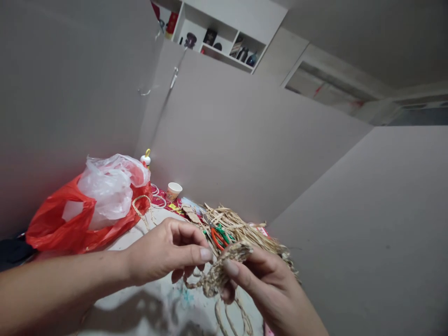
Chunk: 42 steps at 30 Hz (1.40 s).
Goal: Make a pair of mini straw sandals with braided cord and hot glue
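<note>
A small coiled piece of braided straw (216, 277) is pinched between the thumb and fingers of my right hand (269, 280), in the lower middle of the head view. My left hand (164, 252) is just left of it, thumb pressed toward curled fingers. Whatever those fingertips may hold is too small to make out. Beneath the right hand, loops of straw cord (241, 318) lie on the pale table top (122, 298). Scissors with red-orange handles (217, 239) rest behind the hands, beside something green (222, 232).
A bundle of dry straw strips (233, 223) stretches along the table's back right. Further left stand a paper cup (174, 190) and a red plastic bag (84, 224) with a clear bag (108, 186) on top. A grey wall (224, 135) rises behind the table.
</note>
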{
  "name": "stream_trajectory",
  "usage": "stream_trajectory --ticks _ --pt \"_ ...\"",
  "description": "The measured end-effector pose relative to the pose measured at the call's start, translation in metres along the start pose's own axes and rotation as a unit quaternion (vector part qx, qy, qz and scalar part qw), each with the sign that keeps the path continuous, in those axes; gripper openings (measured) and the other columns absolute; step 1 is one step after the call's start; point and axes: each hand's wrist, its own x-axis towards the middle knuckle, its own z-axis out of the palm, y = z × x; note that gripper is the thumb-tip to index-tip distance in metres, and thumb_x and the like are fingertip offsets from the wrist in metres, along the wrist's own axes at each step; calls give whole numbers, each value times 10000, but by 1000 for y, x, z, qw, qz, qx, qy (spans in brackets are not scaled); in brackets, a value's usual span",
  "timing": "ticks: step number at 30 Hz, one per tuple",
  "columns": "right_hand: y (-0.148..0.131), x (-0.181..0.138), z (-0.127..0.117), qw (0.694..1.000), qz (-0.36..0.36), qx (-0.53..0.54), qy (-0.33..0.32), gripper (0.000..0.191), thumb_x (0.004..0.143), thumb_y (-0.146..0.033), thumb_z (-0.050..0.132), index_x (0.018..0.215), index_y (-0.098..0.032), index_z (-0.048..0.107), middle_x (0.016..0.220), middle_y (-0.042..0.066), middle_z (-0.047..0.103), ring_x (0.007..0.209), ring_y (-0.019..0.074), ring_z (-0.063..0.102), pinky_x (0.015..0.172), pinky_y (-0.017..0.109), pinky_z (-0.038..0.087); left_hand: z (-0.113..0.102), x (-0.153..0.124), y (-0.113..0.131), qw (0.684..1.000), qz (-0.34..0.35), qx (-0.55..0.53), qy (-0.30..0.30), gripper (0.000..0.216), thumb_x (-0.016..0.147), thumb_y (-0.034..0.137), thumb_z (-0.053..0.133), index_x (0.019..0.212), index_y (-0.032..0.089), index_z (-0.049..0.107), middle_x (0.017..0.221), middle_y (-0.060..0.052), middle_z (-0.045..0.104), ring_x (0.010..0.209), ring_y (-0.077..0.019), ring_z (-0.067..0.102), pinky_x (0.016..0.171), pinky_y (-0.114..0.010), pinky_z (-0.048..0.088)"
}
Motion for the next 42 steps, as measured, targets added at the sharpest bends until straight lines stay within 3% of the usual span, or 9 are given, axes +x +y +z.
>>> stream_trajectory --ticks 4,11,25,29,32,34,39,42 --pt "-9 16 2 997 -25 -12 -67 217 848 -372 709 761 -173 701 629 2 634 547 109 585 524 212 496 -5 -1 7 999 40 -20 3 226 733 329 753 726 145 622 500 56 537 417 -62 471 405 -171 385" --pt "-8 36 6 993 -70 -1 -96 224 878 -379 667 832 -161 685 628 1 614 521 106 572 497 219 489 -9 -1 16 996 80 -34 14 220 732 287 765 717 134 608 511 48 556 418 -61 500 409 -171 402" --pt "-17 48 13 993 -96 -34 -53 230 847 -376 693 746 -170 676 587 -4 616 506 105 573 482 209 470 -3 -1 8 979 169 23 108 174 809 225 681 712 139 565 593 4 626 523 -88 556 496 -203 431" --pt "-14 47 13 990 -113 -81 -29 259 877 -367 662 698 -180 658 566 -14 596 518 104 557 491 205 452 1 2 -1 971 212 29 107 146 852 225 637 747 136 587 708 -58 688 671 -155 641 630 -291 501" --pt "-12 43 9 988 -116 -94 -21 267 893 -375 647 704 -185 657 596 -12 599 548 106 552 514 207 455 0 0 2 969 223 52 96 167 868 246 621 749 128 625 712 -53 675 676 -155 634 646 -297 505" --pt "-11 40 6 990 -115 -83 -22 244 893 -380 647 740 -192 679 624 -7 616 562 110 563 529 213 464 -2 -2 7 959 242 102 107 187 875 255 612 754 124 669 742 -50 673 695 -142 621 660 -277 499" --pt "-12 37 4 990 -120 -68 -16 201 886 -368 661 795 -196 714 638 2 638 562 117 577 538 222 472 -5 -4 12 928 275 157 196 190 905 247 574 863 157 736 804 -42 723 769 -133 642 706 -237 520" --pt "-13 36 7 991 -120 -67 -2 217 874 -365 674 751 -189 701 632 6 639 573 124 577 543 225 473 -4 -4 6 890 337 227 207 167 893 187 582 862 154 742 832 -57 747 780 -148 677 729 -257 548"
